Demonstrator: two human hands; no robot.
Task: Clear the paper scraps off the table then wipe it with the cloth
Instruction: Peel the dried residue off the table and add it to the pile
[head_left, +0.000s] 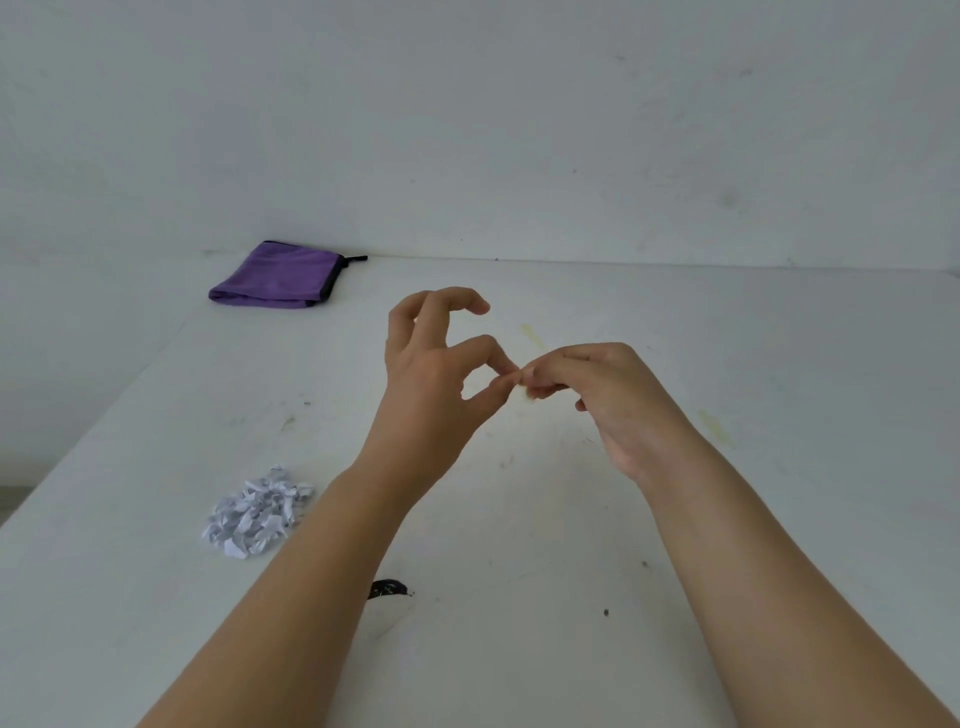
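We see a white table (675, 519), its smooth top scuffed with small dark specks and a few faint yellowish streaks. On its near left lies a loose heap of scraps (257, 512), crumpled white paper bits with sharp creases, all gathered in one pile. At the far left, close against the white wall (519, 130), the cloth (283, 275) lies folded into a soft purple rectangle with a dark edge and a short black loop at its right corner. Near the front edge, just right of our left forearm, is a small black mark (388, 588); we cannot read any writing in it.

Both bare forearms reach forward above the table's middle. The left hand (431, 374) is raised with thumb and forefinger pinched together at their tips, the other fingers curled and lifted above. The right hand (597, 389) meets it, fingers bunched and curled downward, tips touching the left's pinch. Something tiny and pale shows between them; we cannot tell what it is.
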